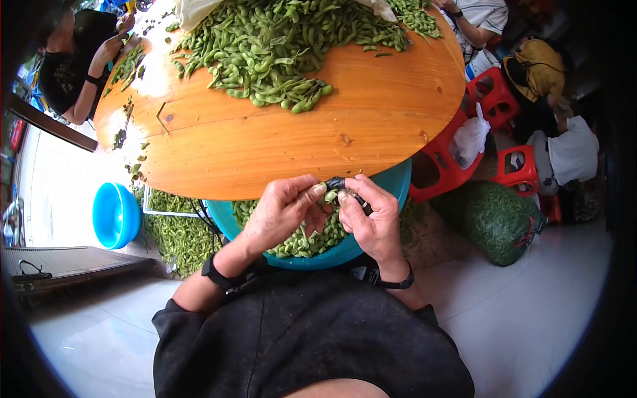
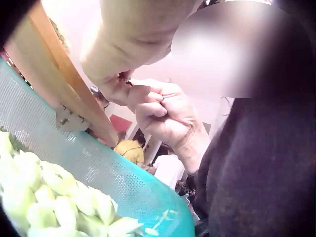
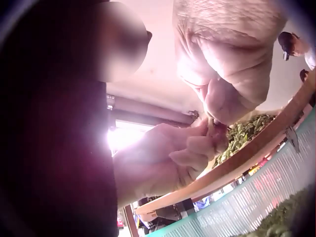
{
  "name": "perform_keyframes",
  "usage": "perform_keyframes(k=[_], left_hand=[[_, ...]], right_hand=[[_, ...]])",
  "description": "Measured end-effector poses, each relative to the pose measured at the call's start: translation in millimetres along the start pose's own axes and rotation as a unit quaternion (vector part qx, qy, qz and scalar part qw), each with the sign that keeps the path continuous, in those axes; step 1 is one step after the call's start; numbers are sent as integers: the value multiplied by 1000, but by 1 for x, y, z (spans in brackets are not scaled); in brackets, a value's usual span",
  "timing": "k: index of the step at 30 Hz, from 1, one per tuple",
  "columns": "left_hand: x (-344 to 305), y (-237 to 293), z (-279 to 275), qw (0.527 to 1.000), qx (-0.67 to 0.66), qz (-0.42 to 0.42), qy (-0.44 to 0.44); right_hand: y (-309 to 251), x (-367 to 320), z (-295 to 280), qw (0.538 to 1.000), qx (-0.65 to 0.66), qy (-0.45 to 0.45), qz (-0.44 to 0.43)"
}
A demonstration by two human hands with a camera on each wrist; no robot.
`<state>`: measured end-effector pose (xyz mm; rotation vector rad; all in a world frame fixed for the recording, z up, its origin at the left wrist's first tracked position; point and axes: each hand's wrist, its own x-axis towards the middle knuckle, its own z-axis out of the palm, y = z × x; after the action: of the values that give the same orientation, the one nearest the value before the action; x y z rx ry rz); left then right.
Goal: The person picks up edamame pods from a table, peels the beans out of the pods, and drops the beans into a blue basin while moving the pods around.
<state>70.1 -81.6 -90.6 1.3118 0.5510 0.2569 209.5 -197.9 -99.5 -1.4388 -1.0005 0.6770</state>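
Note:
Over a teal basket at the table edge, both hands meet finger to finger. The left hand pinches a green pod between thumb and fingers. The right hand has its thumb and fingers curled at the other side of the same pod, with black wrapping on a finger. Shelled green beans lie in the basket below. In the right wrist view, the left hand and right hand touch at the fingertips; the pod is mostly hidden there.
A heap of pods covers the back of the wooden table. More pods lie low at the left, by a blue basin. Red stools and a full green net bag stand right. Other people sit around the table.

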Motion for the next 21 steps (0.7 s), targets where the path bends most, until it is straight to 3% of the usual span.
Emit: perform_keyframes(k=[2, 3, 5, 9, 21], left_hand=[[2, 5, -4, 997, -62, -35, -14], [5, 3, -11, 996, -52, -15, -66], [5, 6, -12, 996, -57, -16, -66], [1, 3, 3, 993, -114, -5, -34], [3, -7, 29, 951, -305, -12, 54]], right_hand=[[3, 2, 0, 1000, -22, -6, -21], [3, 3, 2, 1000, -22, -7, -20], [4, 7, 8, 940, -232, 72, -241], [7, 0, 18, 917, -291, 89, -258], [9, 3, 15, 934, -237, 98, -249]])
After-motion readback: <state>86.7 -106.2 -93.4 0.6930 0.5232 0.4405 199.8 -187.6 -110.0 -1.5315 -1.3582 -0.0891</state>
